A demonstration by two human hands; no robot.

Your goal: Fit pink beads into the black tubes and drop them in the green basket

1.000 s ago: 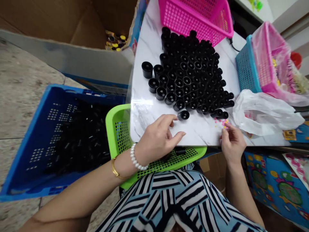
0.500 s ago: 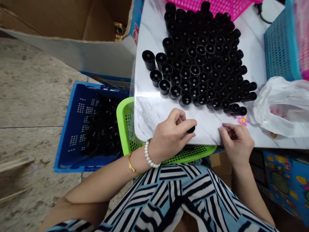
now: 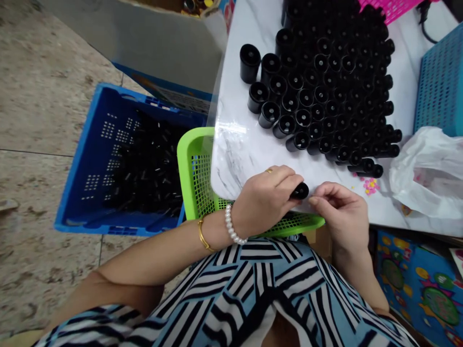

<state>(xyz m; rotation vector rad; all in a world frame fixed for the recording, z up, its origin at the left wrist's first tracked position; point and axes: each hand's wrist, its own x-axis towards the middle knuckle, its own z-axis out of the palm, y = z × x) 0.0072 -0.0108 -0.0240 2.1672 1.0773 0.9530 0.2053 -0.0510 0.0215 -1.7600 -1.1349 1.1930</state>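
Note:
My left hand (image 3: 269,200), with a pearl bracelet at its wrist, is closed around a small black cylinder (image 3: 300,191) over the table's front edge. The cylinder's round end faces my right hand (image 3: 342,212). Thumb and forefinger of that hand are pinched together just beside the cylinder; anything between them is too small to name. Beyond both hands, many black cylinders (image 3: 303,117) like the held one stand close together on the white table, with a few lying at the right. Small pink and yellow pieces (image 3: 371,186) lie on the tabletop to the right.
A green basket (image 3: 184,168) sits under the table's left corner. Left of it, a blue crate (image 3: 77,193) holds many black pieces. A cardboard box (image 3: 162,48) stands behind. On the right are a white plastic bag (image 3: 434,154) and a blue basket (image 3: 439,86).
My right hand has come left to the black cylinder. My left hand has turned the cylinder so its round end shows more. The view has shifted.

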